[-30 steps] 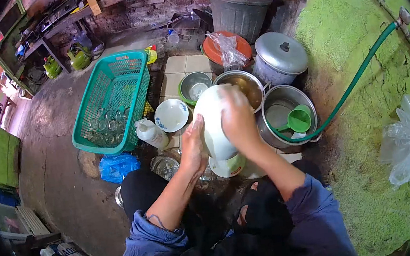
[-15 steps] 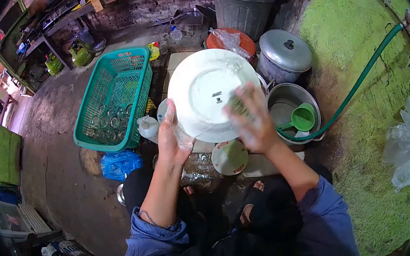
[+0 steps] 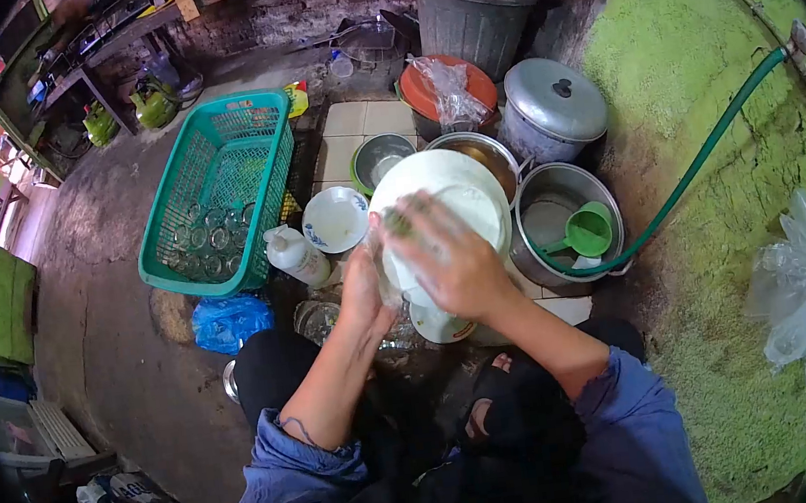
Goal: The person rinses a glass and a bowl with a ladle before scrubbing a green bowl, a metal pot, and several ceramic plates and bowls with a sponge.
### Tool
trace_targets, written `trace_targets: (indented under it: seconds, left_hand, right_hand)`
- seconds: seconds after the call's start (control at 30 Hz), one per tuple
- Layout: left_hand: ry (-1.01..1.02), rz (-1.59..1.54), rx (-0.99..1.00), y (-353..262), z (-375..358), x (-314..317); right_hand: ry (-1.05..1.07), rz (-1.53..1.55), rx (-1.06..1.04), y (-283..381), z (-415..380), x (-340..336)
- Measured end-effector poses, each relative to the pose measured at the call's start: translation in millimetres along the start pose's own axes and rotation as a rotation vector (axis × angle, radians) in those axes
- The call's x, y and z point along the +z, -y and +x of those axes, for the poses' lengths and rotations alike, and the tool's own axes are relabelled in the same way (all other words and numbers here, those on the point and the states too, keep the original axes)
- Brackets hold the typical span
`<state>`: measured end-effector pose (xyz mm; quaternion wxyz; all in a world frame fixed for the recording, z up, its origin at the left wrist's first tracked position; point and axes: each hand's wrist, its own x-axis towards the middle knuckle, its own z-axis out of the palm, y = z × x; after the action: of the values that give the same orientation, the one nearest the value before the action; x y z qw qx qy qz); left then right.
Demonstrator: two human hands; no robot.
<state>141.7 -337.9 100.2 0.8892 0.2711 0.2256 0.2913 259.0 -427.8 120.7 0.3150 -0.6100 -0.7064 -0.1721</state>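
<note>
A white plate (image 3: 462,175) is held up in front of me, tilted, with suds on its surface. My left hand (image 3: 364,285) grips the plate by its left edge. Pressed on the plate, my right hand (image 3: 458,260) holds a greenish scrubbing pad (image 3: 404,220), blurred and mostly covered by the fingers. Below the plate lies another plate (image 3: 442,324), partly hidden. To the left, near my left hand, are a white bowl with a blue pattern (image 3: 336,221) and a white bottle (image 3: 297,257).
A green basket (image 3: 152,246) holds several glasses at the left, with a blue plastic bag (image 3: 232,323) beside it. On the right stand a metal pot (image 3: 537,200) with a green dipper (image 3: 589,230) and hose (image 3: 699,166), a lidded pot (image 3: 554,103), and an orange-lidded bucket (image 3: 474,82).
The plate has tilted and dropped lower, uncovering the bowls and pots behind it. My right hand has swept left across the plate with the scrubbing pad, towards my left hand.
</note>
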Motion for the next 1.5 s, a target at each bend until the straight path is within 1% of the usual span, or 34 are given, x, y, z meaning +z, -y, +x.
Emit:
trace_targets:
  seconds: [0.03,0.07,0.13,0.17,0.2,0.27,0.3,0.33,0.4,0.47,0.5,0.53,0.6,0.63,0.7,0.73,0.8,0.83,0.9,0.93,1.0,1.03,1.07,1.1,1.13,1.17,1.2,1.27,1.3,1.33,1.4,1.43,1.47,1.5]
  left_hand:
    - [0.044,-0.039,0.001,-5,4,-4]
    - [0.042,-0.036,0.000,-6,6,-5]
    - [-0.019,-0.031,0.050,-16,2,8]
    - [-0.028,-0.053,0.030,-19,3,7]
    - [-0.026,-0.054,0.029,-21,4,6]
    - [-0.023,-0.114,0.091,-20,8,3]
    - [-0.025,-0.143,0.099,-19,8,2]
    - [-0.021,-0.144,0.100,-20,10,1]
    - [-0.058,-0.201,0.075,-22,11,-2]
    - [-0.039,-0.187,0.063,-27,11,-7]
    - [-0.017,-0.175,0.048,-29,11,-9]
    - [-0.019,-0.168,0.044,-32,10,-9]
    - [0.074,-0.219,0.002,-40,6,-5]
    - [0.091,-0.209,0.010,-43,3,-2]
    - [0.087,-0.179,0.003,-44,3,-2]
    - [0.084,-0.149,-0.001,-45,4,-2]
    - [0.068,-0.127,-0.048,-34,14,-11]
    - [0.052,-0.104,-0.095,-26,19,-16]
    - [0.043,-0.081,-0.123,-12,25,-19]
    - [0.037,-0.057,-0.156,-3,29,-20]
    - [-0.011,-0.074,-0.175,17,37,-24]
    - [-0.027,-0.049,-0.157,26,37,-24]
    - [-0.044,-0.026,-0.139,34,38,-23]
    - [-0.048,-0.029,-0.134,39,39,-19]
    - [-0.091,0.004,-0.194,44,39,-16]
    - [-0.134,0.037,-0.256,47,40,-14]
    - [-0.136,0.036,-0.254,50,41,-16]
    - [0.066,-0.040,-0.273,56,45,-20]
    - [0.099,-0.020,-0.298,46,37,-7]
    - [0.099,-0.022,-0.298,39,32,-2]
    - [0.232,-0.065,-0.364,25,24,-1]
    - [0.231,-0.153,-0.340,22,21,0]
    - [0.232,-0.153,-0.341,21,18,2]
    - [0.209,-0.267,-0.244,19,15,5]
  right_hand:
    - [0.039,0.011,-0.097,-3,-2,0]
    - [0.037,0.014,-0.095,-9,-3,-4]
    - [0.040,-0.114,-0.035,-28,-4,-15]
    - [0.041,-0.115,0.109,-31,-5,-23]
    - [0.040,-0.117,0.109,-31,-6,-21]
    - [-0.232,0.223,0.469,-34,-10,-8]
    - [-0.288,0.151,0.435,-31,-14,7]
    - [-0.211,0.057,0.402,-13,-14,4]
    - [-0.017,-0.151,0.171,7,-18,8]
    - [0.059,-0.200,-0.103,12,-23,8]
    - [0.040,-0.249,-0.176,8,-25,7]
    - [0.037,-0.247,-0.169,2,-26,5]
    - [-0.059,-0.130,-0.152,-17,-29,-5]
    - [-0.117,-0.133,-0.111,-29,-30,-14]
    - [-0.224,-0.023,0.152,-47,-30,-18]
    - [-0.223,-0.023,0.152,-54,-27,-18]
    - [-0.395,0.514,0.589,-64,-23,-18]
    - [-0.392,0.517,0.588,-64,-24,-22]
    - [-0.268,1.395,1.159,-61,-21,-34]
    - [-0.264,1.397,1.158,-58,-20,-37]
    - [-0.037,1.544,1.189,-52,-18,-43]
    - [-0.060,1.419,1.190,-42,-12,-45]
    - [-0.053,1.420,1.188,-40,-13,-42]
    - [-0.052,1.355,1.117,-40,-15,-37]
    - [-0.052,1.292,1.047,-40,-17,-32]
    - [-0.043,1.107,0.990,-39,-19,-26]
    - [-0.040,1.109,0.989,-35,-18,-26]
    - [0.014,0.707,0.837,-24,-13,-27]
    - [-0.017,0.531,0.733,-21,-14,-24]
    - [-0.015,0.530,0.733,-18,-14,-21]
    - [0.038,0.305,0.518,-10,-17,-18]
    - [0.135,0.186,0.413,-7,-21,-16]
    - [0.135,0.185,0.414,-4,-24,-12]
    - [0.153,0.108,0.270,0,-24,-8]
